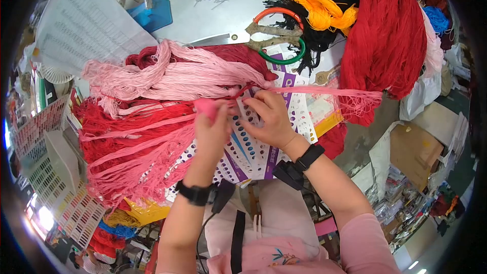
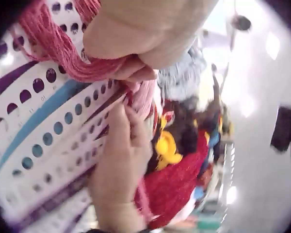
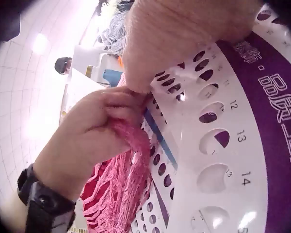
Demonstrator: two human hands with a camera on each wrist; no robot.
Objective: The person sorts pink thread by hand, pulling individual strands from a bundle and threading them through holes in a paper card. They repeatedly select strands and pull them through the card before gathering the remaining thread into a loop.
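A hank of pink thread (image 3: 133, 141) passes through my left hand (image 1: 212, 129), whose fingers curl round it over the white and purple cards with punched holes (image 1: 258, 152). My right hand (image 1: 271, 122) is close beside it, its thumb and fingertips meeting at the thread's edge in the left wrist view. Pale pink thread (image 1: 193, 71) and red thread (image 1: 122, 127) lie left of and above the hands. A bright pink strand (image 1: 329, 90) stretches out to the right. What exactly the right fingertips pinch is partly hidden.
Scissors with orange and green handles (image 1: 281, 35) lie beyond the hands. A blue holder (image 1: 152, 12) and a printed sheet (image 1: 91, 25) are at the upper left. Yellow thread (image 1: 319, 7) and a large red hank (image 1: 383, 35) lie at the upper right.
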